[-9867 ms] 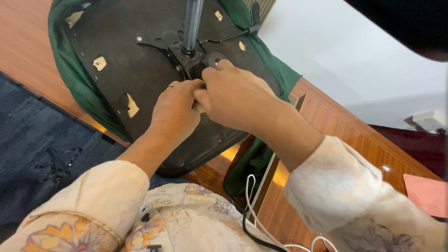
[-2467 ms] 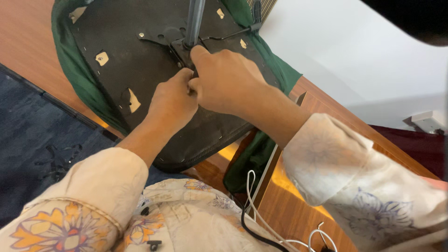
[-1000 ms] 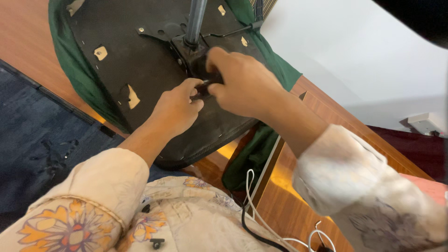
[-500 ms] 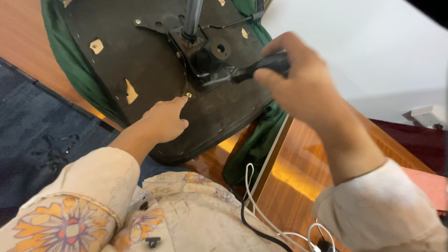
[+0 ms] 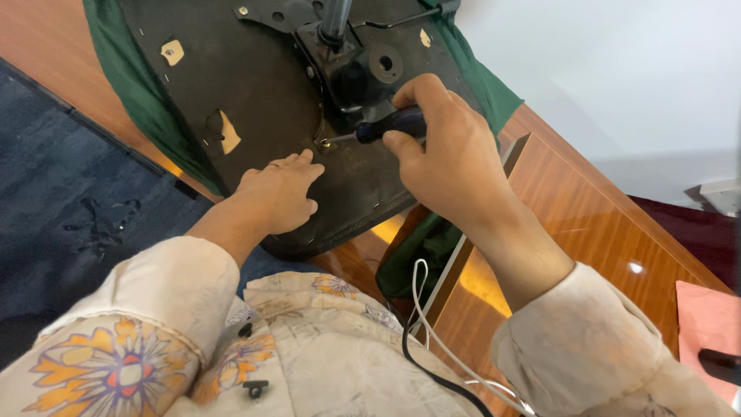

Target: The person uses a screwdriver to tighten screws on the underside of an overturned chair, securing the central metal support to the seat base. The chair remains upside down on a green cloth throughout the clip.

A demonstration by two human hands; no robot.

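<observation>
Scene: upturned chair seat [image 5: 255, 93], black underside showing, green fabric [image 5: 131, 100] wrapped round its edge, resting on a wooden floor [image 5: 587, 224].
Right hand [image 5: 455, 154]: fingers closed around a screwdriver [image 5: 386, 125], dark handle in the fist, shaft aimed left.
Screwdriver tip: at a small screw [image 5: 323, 144] in the underside, just below the black metal bracket [image 5: 347, 69].
Left hand [image 5: 274, 193]: fingers open and flat, pressed on the seat just beside the screw (holding nothing).
Post: grey metal column [image 5: 336, 19] rising from the bracket, top out of view.
Handling: screwdriver likely light, rigid, with a smooth handle that could turn in the palm; best held full-fist around the handle. Seat looks stiff and bulky, probably prone to rocking, so steadied from above.
Nearby: blue carpet [image 5: 69, 193] at left, white cable [image 5: 440, 340] and black cable [image 5: 417, 363] at bottom, pink sheet [image 5: 706, 316] at right.
</observation>
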